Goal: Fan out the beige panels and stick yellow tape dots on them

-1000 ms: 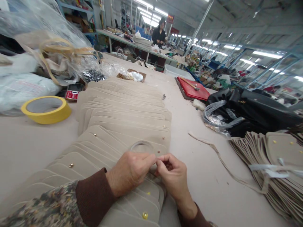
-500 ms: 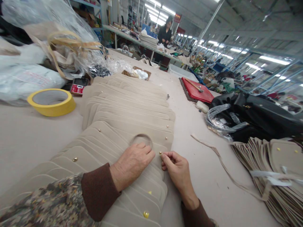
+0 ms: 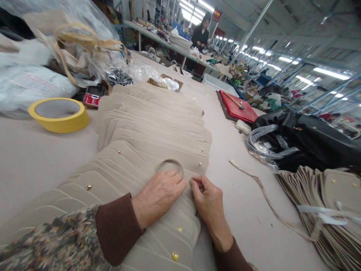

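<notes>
Overlapping beige panels (image 3: 158, 139) with rounded corners lie fanned out in a long row under both my hands. My left hand (image 3: 160, 194) rests on them, fingers curled over the near edge of a thin ring (image 3: 170, 162) like a narrow tape roll. Close to its fingertips, my right hand (image 3: 208, 197) pinches thumb and forefinger together at the panels' right edge; what lies between them is hidden. Small gold studs (image 3: 200, 164) sit near the panel edges. Nearer me, one stud carries a yellow piece (image 3: 175, 256).
A yellow tape roll (image 3: 59, 114) lies left, near plastic-wrapped bundles (image 3: 36, 84). At right are a black bag (image 3: 307, 139), a tied stack of panels (image 3: 335, 195), a strap (image 3: 259, 184) and a hammer (image 3: 235, 101) on a red pad (image 3: 239, 111). A person (image 3: 200, 35) stands behind.
My right fingertips have come down over the gold stud that showed beside them, and it is now hidden. My left hand stays at the ring. The view has shifted slightly.
</notes>
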`<state>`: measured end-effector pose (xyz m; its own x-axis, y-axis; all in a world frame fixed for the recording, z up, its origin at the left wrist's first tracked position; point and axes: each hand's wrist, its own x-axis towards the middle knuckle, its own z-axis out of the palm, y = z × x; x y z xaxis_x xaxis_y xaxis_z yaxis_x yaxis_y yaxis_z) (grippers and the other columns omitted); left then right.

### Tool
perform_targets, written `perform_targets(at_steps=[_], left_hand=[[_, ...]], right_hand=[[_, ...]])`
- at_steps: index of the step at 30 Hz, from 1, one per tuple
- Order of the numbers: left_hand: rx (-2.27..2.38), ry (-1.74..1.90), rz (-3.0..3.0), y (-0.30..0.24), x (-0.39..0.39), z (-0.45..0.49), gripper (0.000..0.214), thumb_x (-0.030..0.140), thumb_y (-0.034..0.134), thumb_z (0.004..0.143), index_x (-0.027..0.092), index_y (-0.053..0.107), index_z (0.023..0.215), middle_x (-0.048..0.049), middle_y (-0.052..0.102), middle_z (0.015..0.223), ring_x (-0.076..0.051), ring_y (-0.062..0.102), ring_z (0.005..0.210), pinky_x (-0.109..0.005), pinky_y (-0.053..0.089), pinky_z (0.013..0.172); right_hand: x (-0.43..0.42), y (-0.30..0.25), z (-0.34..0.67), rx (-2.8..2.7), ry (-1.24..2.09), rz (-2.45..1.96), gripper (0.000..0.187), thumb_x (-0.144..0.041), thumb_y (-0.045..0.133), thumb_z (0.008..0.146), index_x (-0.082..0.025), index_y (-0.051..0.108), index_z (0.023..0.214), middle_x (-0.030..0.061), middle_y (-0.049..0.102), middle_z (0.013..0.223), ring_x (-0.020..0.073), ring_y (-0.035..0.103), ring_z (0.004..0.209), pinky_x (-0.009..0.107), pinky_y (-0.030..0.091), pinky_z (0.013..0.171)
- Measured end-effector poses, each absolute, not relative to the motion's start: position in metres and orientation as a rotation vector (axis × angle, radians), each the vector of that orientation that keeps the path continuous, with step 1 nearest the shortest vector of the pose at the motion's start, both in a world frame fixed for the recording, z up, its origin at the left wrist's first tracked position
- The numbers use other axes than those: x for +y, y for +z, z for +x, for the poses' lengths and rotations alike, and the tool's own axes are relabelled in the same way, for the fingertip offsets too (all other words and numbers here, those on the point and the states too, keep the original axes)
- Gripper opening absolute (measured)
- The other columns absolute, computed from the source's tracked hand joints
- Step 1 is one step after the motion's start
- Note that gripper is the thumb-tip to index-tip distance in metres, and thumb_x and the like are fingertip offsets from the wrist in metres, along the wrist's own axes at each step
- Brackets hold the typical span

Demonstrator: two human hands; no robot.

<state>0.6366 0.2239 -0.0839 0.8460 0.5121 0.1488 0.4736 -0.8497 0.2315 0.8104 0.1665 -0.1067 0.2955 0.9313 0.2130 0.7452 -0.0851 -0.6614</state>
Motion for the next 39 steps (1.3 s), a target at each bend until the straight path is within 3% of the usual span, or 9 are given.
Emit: perform_targets(at_steps=[2, 5, 11, 16, 24, 27, 31, 35, 39], left_hand=[[0.765, 0.318, 2.841, -0.086, 0.224, 0.636, 0.011, 0.010, 0.050, 0.092, 0.017, 0.054, 0.085, -0.0045, 0.059, 0.086, -0.021, 0.053, 0.078, -0.034, 0.042, 0.070], [0.769, 0.333, 2.839, -0.086, 0.225, 0.636, 0.011, 0.010, 0.050, 0.092, 0.017, 0.054, 0.084, -0.0044, 0.060, 0.086, -0.021, 0.052, 0.078, -0.034, 0.042, 0.070], [0.781, 0.306, 2.844, -0.084, 0.224, 0.636, 0.010, 0.010, 0.051, 0.092, 0.016, 0.055, 0.085, -0.0048, 0.060, 0.086, -0.022, 0.053, 0.079, -0.036, 0.041, 0.070], [0.761, 0.316, 2.842, -0.085, 0.223, 0.635, 0.010, 0.009, 0.049, 0.091, 0.016, 0.055, 0.087, -0.0050, 0.060, 0.085, -0.023, 0.053, 0.079, -0.037, 0.041, 0.071], [0.677, 0.630, 2.720, -0.083, 0.225, 0.629, 0.014, 0.015, 0.041, 0.097, 0.018, 0.054, 0.091, -0.0016, 0.058, 0.081, -0.018, 0.055, 0.074, -0.030, 0.045, 0.067], [0.533, 0.745, 2.646, -0.087, 0.224, 0.629, 0.019, 0.018, 0.035, 0.100, 0.016, 0.053, 0.105, -0.0005, 0.061, 0.077, -0.015, 0.059, 0.070, -0.025, 0.047, 0.063], [0.443, 0.897, 2.560, -0.091, 0.224, 0.630, 0.021, 0.019, 0.038, 0.100, 0.015, 0.048, 0.118, -0.0046, 0.068, 0.092, -0.015, 0.066, 0.081, -0.026, 0.054, 0.071], [0.407, 0.935, 2.581, -0.094, 0.224, 0.630, 0.035, 0.017, 0.041, 0.100, 0.014, 0.037, 0.134, -0.0083, 0.070, 0.101, -0.015, 0.069, 0.086, -0.025, 0.057, 0.072], [0.471, 0.963, 2.657, -0.097, 0.223, 0.630, 0.038, 0.017, 0.044, 0.099, 0.009, 0.035, 0.135, -0.0061, 0.071, 0.087, -0.017, 0.069, 0.072, -0.027, 0.056, 0.061]], right_hand=[[0.164, -0.108, 0.812, -1.331, 0.467, -1.912, 0.026, -0.035, 0.062, 0.083, -0.017, 0.061, 0.102, -0.0033, 0.063, 0.055, 0.0155, 0.061, 0.048, 0.025, 0.050, 0.052], [0.154, -0.112, 0.816, -1.142, 0.675, -1.871, 0.029, -0.044, 0.060, 0.085, -0.018, 0.059, 0.097, -0.0030, 0.062, 0.055, 0.0154, 0.060, 0.045, 0.024, 0.049, 0.043], [0.147, -0.119, 0.813, -1.594, 0.249, -1.770, 0.020, -0.029, 0.054, 0.091, -0.018, 0.070, 0.091, 0.0068, 0.073, 0.081, 0.0169, 0.067, 0.069, 0.027, 0.053, 0.068], [0.160, -0.116, 0.808, -1.700, 0.098, -1.786, 0.018, -0.020, 0.052, 0.090, -0.017, 0.069, 0.086, 0.0058, 0.072, 0.080, 0.0170, 0.067, 0.071, 0.027, 0.050, 0.070], [0.145, -0.095, 0.815, -1.766, 0.616, -1.822, 0.018, -0.021, 0.059, 0.085, -0.020, 0.070, 0.071, -0.0001, 0.068, 0.065, 0.0134, 0.061, 0.059, 0.023, 0.045, 0.058], [0.142, -0.095, 0.815, -1.668, 0.599, -1.730, 0.016, -0.023, 0.058, 0.088, -0.019, 0.072, 0.081, 0.0018, 0.070, 0.073, 0.0142, 0.063, 0.064, 0.023, 0.047, 0.061], [0.146, -0.095, 0.811, -1.613, 0.439, -1.508, 0.019, -0.019, 0.059, 0.088, -0.019, 0.067, 0.105, 0.0042, 0.070, 0.089, 0.0144, 0.063, 0.075, 0.025, 0.050, 0.068], [0.148, -0.092, 0.807, -1.691, 0.355, -1.406, 0.024, -0.011, 0.057, 0.088, -0.020, 0.063, 0.109, 0.0038, 0.066, 0.090, 0.0145, 0.060, 0.078, 0.026, 0.050, 0.071], [0.147, -0.088, 0.806, -1.721, 0.363, -1.398, 0.020, -0.010, 0.056, 0.087, -0.019, 0.064, 0.103, 0.0035, 0.065, 0.086, 0.0143, 0.059, 0.076, 0.026, 0.049, 0.070]])
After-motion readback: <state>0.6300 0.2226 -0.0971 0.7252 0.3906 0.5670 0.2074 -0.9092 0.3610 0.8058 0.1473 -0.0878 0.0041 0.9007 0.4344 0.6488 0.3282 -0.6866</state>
